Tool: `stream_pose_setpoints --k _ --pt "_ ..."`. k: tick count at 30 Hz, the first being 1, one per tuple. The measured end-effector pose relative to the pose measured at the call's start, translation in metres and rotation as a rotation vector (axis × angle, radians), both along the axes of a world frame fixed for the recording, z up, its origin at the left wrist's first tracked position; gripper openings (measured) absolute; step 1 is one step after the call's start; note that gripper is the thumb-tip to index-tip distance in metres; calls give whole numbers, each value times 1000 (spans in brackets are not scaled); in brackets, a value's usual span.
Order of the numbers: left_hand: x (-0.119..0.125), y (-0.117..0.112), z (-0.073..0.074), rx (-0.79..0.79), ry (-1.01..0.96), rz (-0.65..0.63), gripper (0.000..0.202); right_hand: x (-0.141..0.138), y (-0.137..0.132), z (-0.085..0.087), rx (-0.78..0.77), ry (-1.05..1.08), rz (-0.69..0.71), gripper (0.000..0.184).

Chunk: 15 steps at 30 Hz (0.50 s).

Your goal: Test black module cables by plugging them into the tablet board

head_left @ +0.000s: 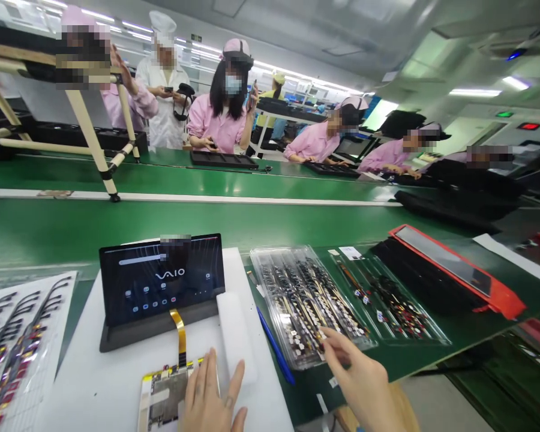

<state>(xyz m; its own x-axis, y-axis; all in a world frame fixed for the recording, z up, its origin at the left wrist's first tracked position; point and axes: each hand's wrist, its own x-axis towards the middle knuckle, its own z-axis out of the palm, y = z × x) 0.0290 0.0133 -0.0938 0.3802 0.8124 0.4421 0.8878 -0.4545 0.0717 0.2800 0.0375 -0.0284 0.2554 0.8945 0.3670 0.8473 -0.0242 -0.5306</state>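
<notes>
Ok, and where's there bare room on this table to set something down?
Widest: the green table between the white strip and the standing tablet. Also the white board left of the opened device. Crowded: around the right hand, with clear trays and a blue stick.

"VAIO" in pale capital letters point(170, 273) on the black, thin-framed rectangular tablet point(162, 289) at 8 o'clock.
The brand name stands near the middle of the lit screen, above a row of app icons. Other print is too small or blurred to read: the white paper label point(351, 253) between 3 and 4 o'clock, the glowing green sign point(504, 114) and the glowing red rectangular sign point(530, 126) between 2 and 3.
</notes>
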Motion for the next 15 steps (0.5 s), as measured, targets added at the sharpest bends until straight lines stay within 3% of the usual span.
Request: stream_pose_setpoints --k 2,5,9,12,15 --pt "7 2 -4 6 -13 0 61 -2 2 11 10 124 -96 35" --pt "15 2 -10 -15 -65 -35 60 -11 4 23 165 309 -208 40" --pt "32 -7 -13 -62 -106 -69 61 -31 5 32 331 395 -319 38" --pt "45 -16 -12 -2 -139 -94 47 -49 6 30 319 436 -245 35" --pt "47 -22 -12 87 -180 -80 34 -71 3 15 276 504 -101 29"
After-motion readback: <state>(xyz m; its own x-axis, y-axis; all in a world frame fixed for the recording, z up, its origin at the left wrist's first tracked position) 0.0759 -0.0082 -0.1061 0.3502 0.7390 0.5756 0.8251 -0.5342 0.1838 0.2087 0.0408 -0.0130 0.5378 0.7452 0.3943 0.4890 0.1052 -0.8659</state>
